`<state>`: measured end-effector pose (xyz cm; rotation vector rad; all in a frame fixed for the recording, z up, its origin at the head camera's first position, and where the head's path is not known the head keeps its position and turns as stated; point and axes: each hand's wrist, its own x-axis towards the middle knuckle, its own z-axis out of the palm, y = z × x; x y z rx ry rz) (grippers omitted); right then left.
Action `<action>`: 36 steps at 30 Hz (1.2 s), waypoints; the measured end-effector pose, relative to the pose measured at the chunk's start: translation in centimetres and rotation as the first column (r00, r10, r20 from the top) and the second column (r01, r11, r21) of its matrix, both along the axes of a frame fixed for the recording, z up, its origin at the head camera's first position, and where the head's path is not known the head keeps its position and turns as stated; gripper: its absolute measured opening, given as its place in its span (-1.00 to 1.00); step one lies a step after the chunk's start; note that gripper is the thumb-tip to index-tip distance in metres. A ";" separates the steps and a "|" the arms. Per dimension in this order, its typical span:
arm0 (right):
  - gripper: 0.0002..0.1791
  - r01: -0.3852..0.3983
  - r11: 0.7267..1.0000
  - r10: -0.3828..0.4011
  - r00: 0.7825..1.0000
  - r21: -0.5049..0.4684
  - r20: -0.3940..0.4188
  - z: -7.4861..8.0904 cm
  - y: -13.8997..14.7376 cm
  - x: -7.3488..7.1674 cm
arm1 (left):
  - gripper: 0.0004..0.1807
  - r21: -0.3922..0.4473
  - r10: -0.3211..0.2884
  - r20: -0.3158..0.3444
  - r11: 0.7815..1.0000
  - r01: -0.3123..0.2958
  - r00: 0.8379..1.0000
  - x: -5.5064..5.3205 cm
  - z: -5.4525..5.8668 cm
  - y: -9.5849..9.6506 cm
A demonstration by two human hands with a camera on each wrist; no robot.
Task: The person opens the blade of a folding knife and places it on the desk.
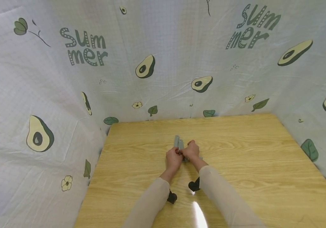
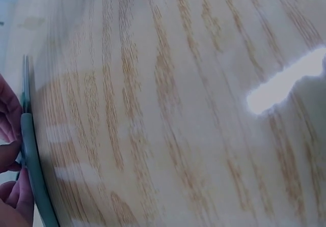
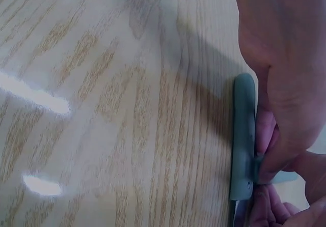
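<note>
Near the middle of the table, my left hand (image 1: 174, 158) and right hand (image 1: 191, 150) meet, their fingertips pinching a small piece with a metal part (image 1: 179, 151). Fingers hide most of it, so I cannot tell its kind. Just beyond the left hand, two grey-green handles (image 1: 177, 140) point away from me. A grey-green handle (image 3: 243, 135) with a metal blade or shaft lies alongside the fingers in the right wrist view. Behind it, the right thumb presses on another grey-green part (image 3: 283, 177). In the left wrist view a long handle (image 2: 36, 171) ends in thin metal.
The wood-grain table (image 1: 237, 142) is bordered by a white cloth (image 1: 168, 38) printed with avocados and leaves. Black wrist mounts (image 1: 172, 197) hang under both sleeves. A grey-green end (image 1: 200, 158) shows beside the right wrist.
</note>
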<state>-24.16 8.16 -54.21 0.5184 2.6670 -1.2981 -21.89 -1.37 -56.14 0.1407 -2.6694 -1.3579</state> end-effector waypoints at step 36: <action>-0.09 -0.261 0.881 0.217 0.964 -0.395 -0.154 0.1 3.6 -0.5 | -0.53 0.193 -0.240 -0.012 0.952 0.238 0.971 -0.3 -0.3 -2.1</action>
